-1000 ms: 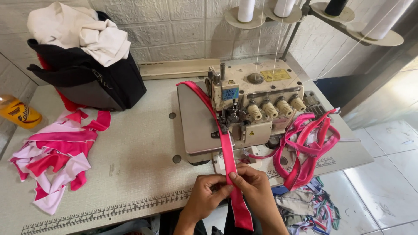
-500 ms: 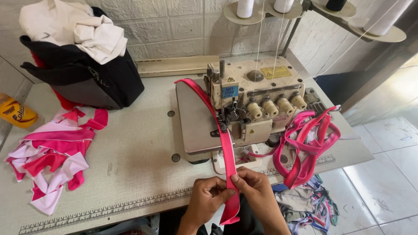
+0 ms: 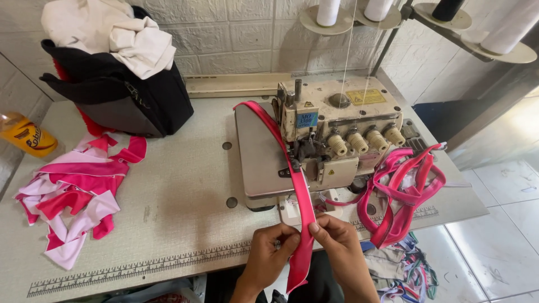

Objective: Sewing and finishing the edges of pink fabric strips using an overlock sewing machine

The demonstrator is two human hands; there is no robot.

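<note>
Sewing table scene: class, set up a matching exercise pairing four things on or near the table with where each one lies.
Things:
1. pink fabric strip
2. pile of pink and white cut pieces
3. black bag
4. tangle of pink straps

Places:
A. against the wall, white cloth heaped on top
B. right of the overlock sewing machine, at the table's edge
C. left end of the table
D. running from the machine down to both hands

Pairs: 1-D, 2-C, 3-A, 4-B

Table (image 3: 168,185): sewing machine (image 3: 331,134), pink scraps (image 3: 78,196), bag (image 3: 118,90).
</note>
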